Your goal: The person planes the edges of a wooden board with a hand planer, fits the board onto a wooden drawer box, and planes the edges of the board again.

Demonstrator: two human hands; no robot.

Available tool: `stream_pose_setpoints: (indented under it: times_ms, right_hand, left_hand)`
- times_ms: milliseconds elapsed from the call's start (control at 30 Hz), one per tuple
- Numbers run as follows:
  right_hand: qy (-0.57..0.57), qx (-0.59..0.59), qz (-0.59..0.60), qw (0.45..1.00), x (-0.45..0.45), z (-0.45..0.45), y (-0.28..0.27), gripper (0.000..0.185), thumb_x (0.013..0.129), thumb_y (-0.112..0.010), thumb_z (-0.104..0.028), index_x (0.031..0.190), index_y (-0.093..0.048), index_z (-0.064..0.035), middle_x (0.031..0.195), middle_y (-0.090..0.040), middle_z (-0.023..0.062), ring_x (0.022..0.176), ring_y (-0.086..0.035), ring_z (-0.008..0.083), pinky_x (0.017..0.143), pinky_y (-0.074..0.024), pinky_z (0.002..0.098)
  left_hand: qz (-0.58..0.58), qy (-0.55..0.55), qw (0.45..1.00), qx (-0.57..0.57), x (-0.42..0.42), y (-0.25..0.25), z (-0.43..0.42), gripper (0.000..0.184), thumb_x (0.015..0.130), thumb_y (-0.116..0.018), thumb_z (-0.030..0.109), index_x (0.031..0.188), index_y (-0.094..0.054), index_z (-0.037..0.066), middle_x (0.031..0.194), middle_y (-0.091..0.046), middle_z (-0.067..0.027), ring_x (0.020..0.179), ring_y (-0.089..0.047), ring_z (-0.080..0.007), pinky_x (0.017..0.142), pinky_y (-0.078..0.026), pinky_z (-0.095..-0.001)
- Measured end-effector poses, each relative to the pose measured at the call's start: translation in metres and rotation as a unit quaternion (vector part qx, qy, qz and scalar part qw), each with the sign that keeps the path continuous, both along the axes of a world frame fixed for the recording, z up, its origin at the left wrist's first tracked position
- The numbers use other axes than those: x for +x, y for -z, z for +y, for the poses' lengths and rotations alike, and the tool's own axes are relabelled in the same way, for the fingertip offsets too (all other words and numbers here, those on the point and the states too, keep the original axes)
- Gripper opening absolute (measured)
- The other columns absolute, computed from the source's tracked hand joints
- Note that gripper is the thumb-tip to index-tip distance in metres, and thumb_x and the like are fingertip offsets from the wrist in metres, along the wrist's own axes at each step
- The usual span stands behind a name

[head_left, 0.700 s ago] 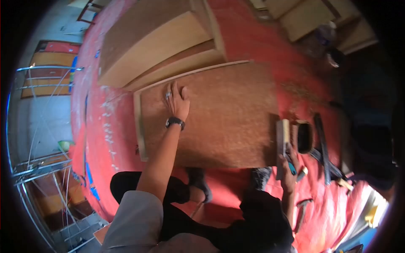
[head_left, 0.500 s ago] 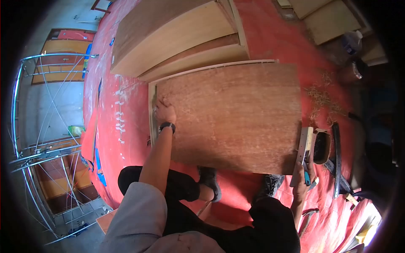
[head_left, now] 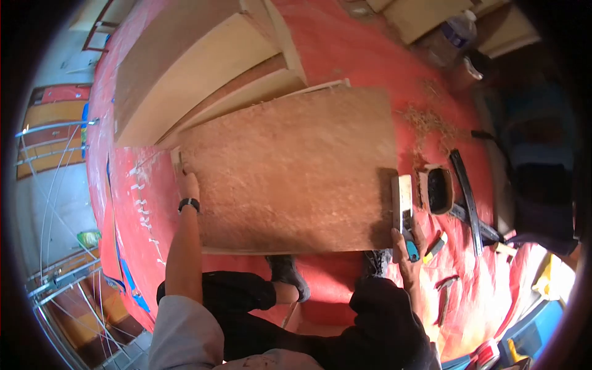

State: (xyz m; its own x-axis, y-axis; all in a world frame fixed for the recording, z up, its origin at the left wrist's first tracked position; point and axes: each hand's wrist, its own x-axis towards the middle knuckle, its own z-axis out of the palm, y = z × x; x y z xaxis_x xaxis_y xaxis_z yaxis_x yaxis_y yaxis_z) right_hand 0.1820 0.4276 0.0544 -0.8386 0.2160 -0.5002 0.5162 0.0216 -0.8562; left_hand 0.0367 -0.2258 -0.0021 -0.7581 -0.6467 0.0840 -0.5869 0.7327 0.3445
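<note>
A brown plywood panel (head_left: 290, 172) lies across the middle of the view, above my feet. My left hand (head_left: 190, 185), with a dark band at the wrist, grips the panel's left edge, its fingers partly hidden. At the lower right corner, my right hand (head_left: 408, 256) is closed around a pale straight bar (head_left: 402, 200) with a teal part (head_left: 412, 250); its exact kind is unclear. The bar stands along the panel's right edge. Under the panel's far edge, a thin strip of pale wood (head_left: 317, 87) shows.
A large wooden cabinet piece (head_left: 197, 68) lies beyond the panel on the red floor covering (head_left: 345, 37). Right of my hand are an open box (head_left: 438, 190), black metal rails (head_left: 467, 200), a yellow-handled tool (head_left: 435, 246) and a hammer (head_left: 445, 296). Metal scaffolding (head_left: 58, 290) stands left.
My left hand has gone from lying on the panel's top to gripping its left edge. The panel now covers the frame edge seen at left before. The whole view has shifted.
</note>
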Motion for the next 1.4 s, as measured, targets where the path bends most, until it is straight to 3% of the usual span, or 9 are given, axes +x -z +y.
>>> stream_pose_setpoints:
  times_ms: [133, 233, 400, 500, 767, 1000, 1033, 1167, 1400]
  right_hand:
    - [-0.005, 0.031, 0.049, 0.998, 0.007, 0.007, 0.013, 0.063, 0.094, -0.077, -0.019, 0.148, -0.055, 0.0052, 0.128, -0.070, 0.0127, 0.114, -0.064, 0.0182, 0.100, -0.0501, 0.0327]
    - [0.009, 0.003, 0.033, 0.999, 0.018, 0.017, 0.021, 0.069, 0.095, -0.074, -0.024, 0.153, -0.051, 0.0040, 0.131, -0.069, 0.0171, 0.122, -0.064, 0.0250, 0.108, -0.0475, 0.0368]
    - [0.121, -0.199, 0.008, 0.972, 0.017, 0.026, 0.033, 0.062, 0.095, -0.070, -0.019, 0.150, -0.046, -0.0040, 0.104, -0.069, 0.0119, 0.080, -0.066, 0.0194, 0.075, -0.0539, 0.0338]
    - [0.104, -0.290, 0.025, 0.951, 0.010, 0.029, 0.047, 0.064, 0.096, -0.069, -0.028, 0.151, -0.050, -0.0012, 0.104, -0.068, 0.0097, 0.085, -0.066, 0.0169, 0.075, -0.0528, 0.0310]
    - [0.184, -0.441, -0.056, 0.877, 0.010, 0.025, 0.090, 0.057, 0.097, -0.070, -0.052, 0.124, -0.062, -0.0023, 0.090, -0.065, 0.0029, 0.072, -0.059, 0.0122, 0.064, -0.0475, 0.0260]
    - [0.172, -0.448, -0.062, 0.875, 0.019, 0.025, 0.100, 0.047, 0.098, -0.071, -0.043, 0.122, -0.066, -0.0026, 0.097, -0.069, 0.0036, 0.082, -0.066, 0.0099, 0.071, -0.0530, 0.0228]
    - [0.151, -0.508, -0.023, 0.848, 0.018, 0.025, 0.114, 0.048, 0.096, -0.077, -0.039, 0.127, -0.067, -0.0031, 0.112, -0.075, 0.0093, 0.096, -0.073, 0.0184, 0.086, -0.0600, 0.0318]
    - [0.208, -0.616, -0.038, 0.759, -0.002, 0.016, 0.115, 0.039, 0.100, -0.073, -0.035, 0.124, -0.071, -0.0046, 0.117, -0.077, 0.0121, 0.101, -0.076, 0.0235, 0.091, -0.0615, 0.0372]
    - [0.261, -0.626, -0.091, 0.729, -0.010, 0.005, 0.118, 0.043, 0.099, -0.073, -0.031, 0.128, -0.067, 0.0006, 0.105, -0.077, 0.0083, 0.079, -0.075, 0.0174, 0.072, -0.0636, 0.0292]
  left_hand:
    - [0.033, 0.113, 0.993, 0.033, -0.005, 0.003, 0.002, 0.057, 0.107, -0.049, 0.039, 0.137, -0.057, -0.009, 0.136, -0.062, -0.0343, 0.128, -0.057, -0.0489, 0.106, -0.046, -0.0521]
    - [-0.014, 0.115, 0.985, -0.130, -0.009, -0.039, 0.097, 0.055, 0.108, -0.052, 0.036, 0.146, -0.053, -0.005, 0.141, -0.061, -0.0307, 0.131, -0.056, -0.0481, 0.111, -0.044, -0.0523]
    - [-0.001, 0.400, 0.916, -0.020, -0.011, -0.055, 0.276, 0.056, 0.110, -0.050, 0.031, 0.158, -0.043, 0.003, 0.164, -0.040, -0.0236, 0.151, -0.036, -0.0465, 0.124, -0.029, -0.0537]
    - [-0.035, 0.482, 0.870, -0.100, -0.018, -0.064, 0.386, 0.058, 0.111, -0.047, 0.032, 0.162, -0.038, 0.007, 0.170, -0.033, -0.0189, 0.158, -0.026, -0.0423, 0.127, -0.018, -0.0634]
    - [0.031, 0.426, 0.899, -0.100, -0.042, -0.012, 0.481, 0.058, 0.110, -0.046, 0.041, 0.161, -0.040, 0.015, 0.170, -0.033, -0.0116, 0.158, -0.026, -0.0405, 0.123, -0.017, -0.0720]
    - [0.028, 0.420, 0.902, -0.098, -0.039, -0.009, 0.485, 0.058, 0.111, -0.041, 0.040, 0.164, -0.038, 0.018, 0.173, -0.031, -0.0103, 0.160, -0.023, -0.0387, 0.125, -0.013, -0.0699]
    - [0.030, 0.421, 0.901, -0.099, -0.039, -0.009, 0.485, 0.058, 0.111, -0.040, 0.041, 0.164, -0.038, 0.018, 0.173, -0.031, -0.0098, 0.160, -0.022, -0.0383, 0.126, -0.012, -0.0695]
    - [0.013, 0.424, 0.899, -0.110, -0.041, -0.007, 0.482, 0.059, 0.111, -0.038, 0.044, 0.164, -0.037, 0.019, 0.173, -0.031, -0.0079, 0.161, -0.020, -0.0369, 0.127, -0.008, -0.0675]
    - [0.010, 0.426, 0.899, -0.102, -0.039, -0.004, 0.481, 0.059, 0.112, -0.036, 0.045, 0.165, -0.036, 0.019, 0.174, -0.028, -0.0081, 0.161, -0.019, -0.0370, 0.127, -0.007, -0.0669]
